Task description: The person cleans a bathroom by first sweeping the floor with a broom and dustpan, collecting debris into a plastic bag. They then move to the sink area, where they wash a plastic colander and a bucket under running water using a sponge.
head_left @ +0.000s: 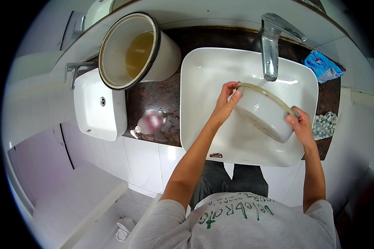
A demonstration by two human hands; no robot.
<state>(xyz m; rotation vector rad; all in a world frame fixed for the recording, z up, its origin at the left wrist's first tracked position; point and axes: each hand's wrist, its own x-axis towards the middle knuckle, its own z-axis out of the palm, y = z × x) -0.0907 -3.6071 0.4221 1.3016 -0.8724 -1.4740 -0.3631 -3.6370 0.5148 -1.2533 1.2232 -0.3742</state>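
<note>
Over the large white sink (199, 103) I hold a whitish plastic basin (262, 112) with a yellowed rim, tilted so that its outer side shows. My left hand (227, 101) is closed on the rim at its left end. At the other end my right hand (300, 124) grips the rim, thumb on the outer wall. The basin's inside is hidden from me. Above it the chrome faucet (271, 54) reaches over the sink; I cannot make out any water running from it. Wet patches shine on the sink's surface.
A deep white bucket (168, 58) with yellowish liquid stands tilted at the back left, by a second, smaller sink (85, 103). A pump bottle (151, 121) lies on the dark counter (170, 99). To the right are a blue packet (323, 66) and a patterned cloth (325, 125).
</note>
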